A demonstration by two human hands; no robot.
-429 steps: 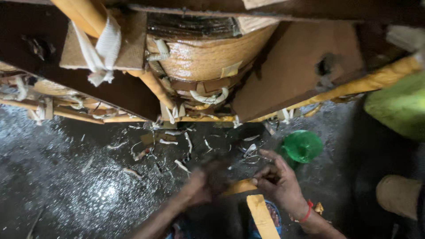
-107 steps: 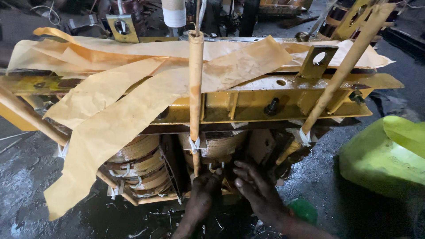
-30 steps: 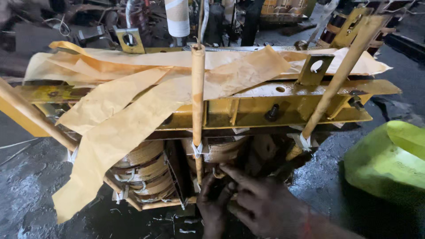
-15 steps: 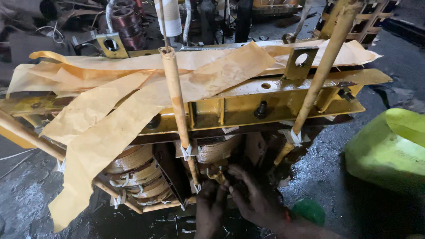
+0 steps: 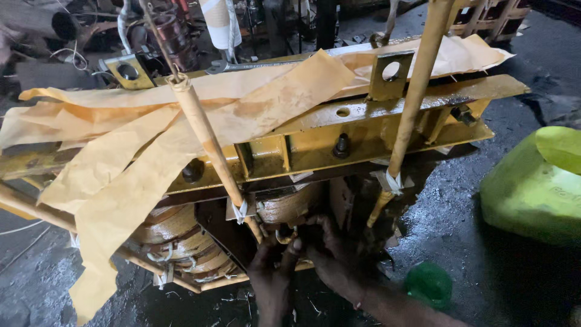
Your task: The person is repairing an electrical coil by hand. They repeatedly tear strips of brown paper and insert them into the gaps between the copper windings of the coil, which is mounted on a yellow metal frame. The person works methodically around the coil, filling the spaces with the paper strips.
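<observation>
A large oily transformer core with a yellow steel frame (image 5: pixel 363 130) fills the view, draped with strips of tan insulating paper (image 5: pixel 121 175). Brown paper-wrapped coils (image 5: pixel 181 242) sit beneath the frame. A paper-wrapped lead rod (image 5: pixel 212 157) slants down the front to a white tie. My left hand (image 5: pixel 275 281) and my right hand (image 5: pixel 330 254) are both at the base of that rod, under the frame, fingers curled against the dark windings. What the fingers pinch is hidden in shadow.
A second wrapped rod (image 5: pixel 411 103) runs down at right. A yellow-green plastic container (image 5: pixel 535 188) stands at the right edge and a green round lid (image 5: pixel 428 283) lies on the wet dark floor. Machine parts and cables crowd the back.
The view has swung to the right, so the rods now lean differently in frame. Both hands stay at the same spot under the frame.
</observation>
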